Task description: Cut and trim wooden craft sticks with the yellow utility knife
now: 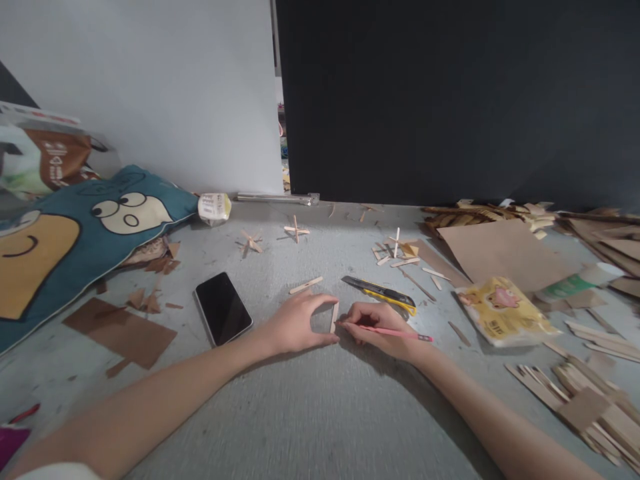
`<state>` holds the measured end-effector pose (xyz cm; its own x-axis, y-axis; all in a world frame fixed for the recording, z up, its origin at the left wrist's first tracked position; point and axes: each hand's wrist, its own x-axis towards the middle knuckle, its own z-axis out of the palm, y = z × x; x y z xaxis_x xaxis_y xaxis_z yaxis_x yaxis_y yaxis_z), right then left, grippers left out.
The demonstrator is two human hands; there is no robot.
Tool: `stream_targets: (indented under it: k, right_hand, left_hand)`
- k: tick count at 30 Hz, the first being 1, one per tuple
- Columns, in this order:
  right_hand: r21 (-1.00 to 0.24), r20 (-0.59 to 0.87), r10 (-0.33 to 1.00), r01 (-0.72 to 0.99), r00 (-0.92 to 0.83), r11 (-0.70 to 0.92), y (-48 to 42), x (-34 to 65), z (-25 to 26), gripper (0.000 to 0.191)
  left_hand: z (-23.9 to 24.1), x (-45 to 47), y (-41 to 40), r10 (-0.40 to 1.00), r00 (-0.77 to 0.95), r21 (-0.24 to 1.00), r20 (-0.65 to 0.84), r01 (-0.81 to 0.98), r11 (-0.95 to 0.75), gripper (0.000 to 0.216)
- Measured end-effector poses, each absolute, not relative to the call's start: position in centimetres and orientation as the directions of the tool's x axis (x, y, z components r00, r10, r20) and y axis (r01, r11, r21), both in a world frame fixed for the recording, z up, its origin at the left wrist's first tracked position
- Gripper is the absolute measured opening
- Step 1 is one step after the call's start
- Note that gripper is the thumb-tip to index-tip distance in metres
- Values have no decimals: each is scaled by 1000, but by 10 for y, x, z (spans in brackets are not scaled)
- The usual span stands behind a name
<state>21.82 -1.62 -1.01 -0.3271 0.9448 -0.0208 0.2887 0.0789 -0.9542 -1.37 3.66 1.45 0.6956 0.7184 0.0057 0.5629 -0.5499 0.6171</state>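
My left hand (296, 325) pinches a short wooden craft stick (334, 317) between thumb and forefinger, holding it down on the grey floor (310, 413). My right hand (381, 328) grips a pink pencil (395, 331) with its tip touching the lower end of that stick. A yellow and black utility knife (385, 293) lies just beyond my right hand. Another loose stick (305, 285) rests a little past my left hand.
A black phone (223, 308) lies left of my left hand. A blue cartoon cushion (75, 233) and brown cardboard pieces (123, 333) fill the left. Sticks, cardboard sheets (500, 250) and a yellow packet (505, 310) crowd the right. A white wall and dark panel stand behind.
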Motion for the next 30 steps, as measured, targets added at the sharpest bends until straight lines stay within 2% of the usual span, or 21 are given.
stream_targets:
  k: [10,25,30]
  right_hand:
    - [-953,-29,957,296,-288,60,-15,218,-12,41]
    - [-948,-23,959,310,-281,68,-15,219,-13,32]
    - [-931,19,959,345,-283,120,-15,221,-16,33]
  left_hand:
    - [14,-14,37,719,695,607,-2,572,-551,68]
    - [11,-13,36,720,694,573,28,579,-581,66]
    - [5,-14,35,674,727,507,130,535,-675,64]
